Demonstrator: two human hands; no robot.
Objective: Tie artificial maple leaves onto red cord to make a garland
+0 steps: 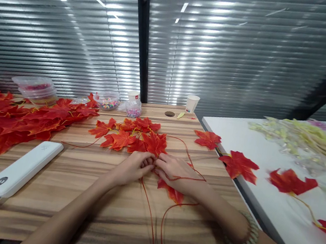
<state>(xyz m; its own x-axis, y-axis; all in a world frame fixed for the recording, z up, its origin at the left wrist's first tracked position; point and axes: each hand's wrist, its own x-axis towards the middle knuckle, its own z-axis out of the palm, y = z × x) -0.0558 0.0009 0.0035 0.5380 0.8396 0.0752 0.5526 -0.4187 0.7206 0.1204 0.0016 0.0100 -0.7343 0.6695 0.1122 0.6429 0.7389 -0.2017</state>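
Note:
My left hand [134, 167] and my right hand [173, 172] meet at the middle of the wooden table. Both have their fingers pinched together around something small, too hidden to name, where a red cord [149, 204] runs. The cord loops across my right wrist and hangs over the table's front edge. Just beyond my fingers lies a cluster of red fabric leaves [120, 139]. Another red leaf [173, 192] lies partly under my right hand. More leaves [238, 165] trail to the right, joined by yellow stems.
A big pile of red leaves [27, 119] covers the left side. Nearer is a white power bank [22, 168] with a black cable. Bead containers [107, 101] and a paper cup [192, 104] stand at the back. The white table [241, 134] holds yellow strands [323, 143].

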